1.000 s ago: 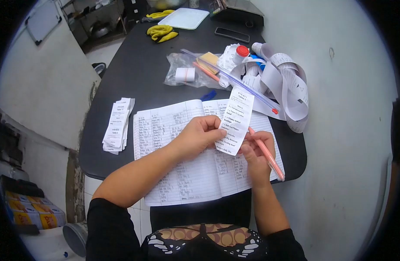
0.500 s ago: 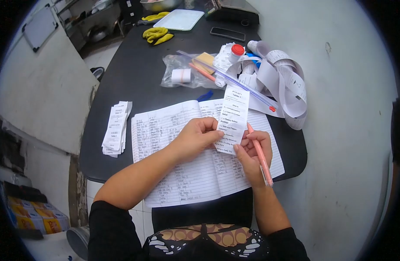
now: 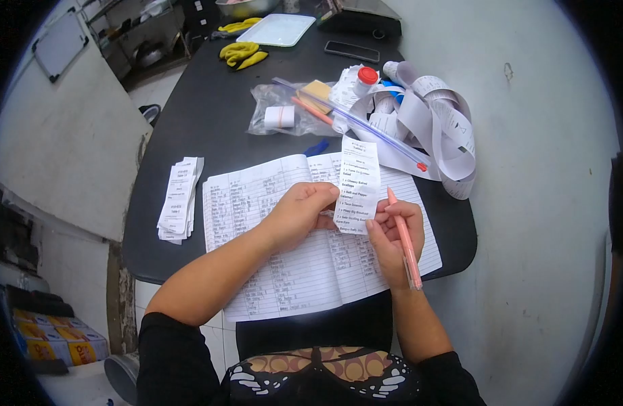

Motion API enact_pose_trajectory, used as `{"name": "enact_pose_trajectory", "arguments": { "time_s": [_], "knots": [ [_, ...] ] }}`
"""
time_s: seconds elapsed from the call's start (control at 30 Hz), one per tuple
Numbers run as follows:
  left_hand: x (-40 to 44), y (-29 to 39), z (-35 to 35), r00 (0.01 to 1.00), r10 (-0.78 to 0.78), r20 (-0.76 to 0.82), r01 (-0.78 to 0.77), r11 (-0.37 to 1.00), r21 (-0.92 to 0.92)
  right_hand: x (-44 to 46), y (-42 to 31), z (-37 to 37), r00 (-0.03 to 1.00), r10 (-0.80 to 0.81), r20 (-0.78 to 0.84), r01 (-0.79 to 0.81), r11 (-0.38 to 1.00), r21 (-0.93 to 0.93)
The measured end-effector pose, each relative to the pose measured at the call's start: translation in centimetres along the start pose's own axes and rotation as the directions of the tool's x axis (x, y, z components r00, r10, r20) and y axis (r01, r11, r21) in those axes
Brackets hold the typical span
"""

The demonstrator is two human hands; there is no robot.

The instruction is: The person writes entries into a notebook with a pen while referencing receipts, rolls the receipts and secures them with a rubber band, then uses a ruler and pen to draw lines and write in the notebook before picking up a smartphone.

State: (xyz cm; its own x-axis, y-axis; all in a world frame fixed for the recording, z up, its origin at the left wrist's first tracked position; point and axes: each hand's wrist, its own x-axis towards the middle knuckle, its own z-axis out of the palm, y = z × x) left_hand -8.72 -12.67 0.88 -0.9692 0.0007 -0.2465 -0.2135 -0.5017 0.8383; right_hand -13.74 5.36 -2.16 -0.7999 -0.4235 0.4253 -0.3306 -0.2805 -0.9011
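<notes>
A printed order slip is held up above an open lined notebook filled with handwriting. My left hand is closed on the slip's left edge, thumb at the front. My right hand pinches the lower right of the slip with the thumb, and a pink pen rests in the same hand, pointing up and away. To the left of the notebook lies a stack of similar slips.
Long curled paper strips, a red-lidded container and a plastic bag with a small paper roll lie beyond the notebook. Farther back are a phone, yellow gloves and a white tray. A wall stands on the right.
The slip has shifted slightly left and turned more upright. My left thumb has moved up along its edge, uncovering more printed lines. The pen stays in my right hand.
</notes>
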Motion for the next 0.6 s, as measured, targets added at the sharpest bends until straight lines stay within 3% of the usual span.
{"name": "enact_pose_trajectory", "arguments": {
  "time_s": [0.13,0.23,0.33,0.53,0.6],
  "knots": [
    [0.11,0.07,-0.14,1.0,-0.004,0.014,0.004,0.999,-0.038,0.05,-0.37,0.21,1.0,0.012,-0.01,-0.012,1.0,0.003],
    [-0.26,0.19,0.05,0.998,0.008,0.056,-0.009,1.0,0.006,0.02,-0.23,0.15,1.0,0.003,-0.009,-0.003,1.0,0.004],
    [0.14,-0.41,-0.83,0.989,0.077,0.125,-0.102,0.973,0.209,0.03,-0.23,0.01,1.0,-0.011,-0.005,0.011,1.0,-0.003],
    [0.08,-0.58,-0.77,0.99,0.096,0.099,-0.117,0.966,0.23,0.05,-0.38,0.28,0.999,-0.006,-0.036,0.007,1.0,0.007],
    [0.09,-0.61,-0.88,0.989,0.105,0.105,-0.128,0.961,0.245,0.0,-0.45,0.02,0.999,-0.031,-0.034,0.027,0.994,-0.111]
  ]
}}
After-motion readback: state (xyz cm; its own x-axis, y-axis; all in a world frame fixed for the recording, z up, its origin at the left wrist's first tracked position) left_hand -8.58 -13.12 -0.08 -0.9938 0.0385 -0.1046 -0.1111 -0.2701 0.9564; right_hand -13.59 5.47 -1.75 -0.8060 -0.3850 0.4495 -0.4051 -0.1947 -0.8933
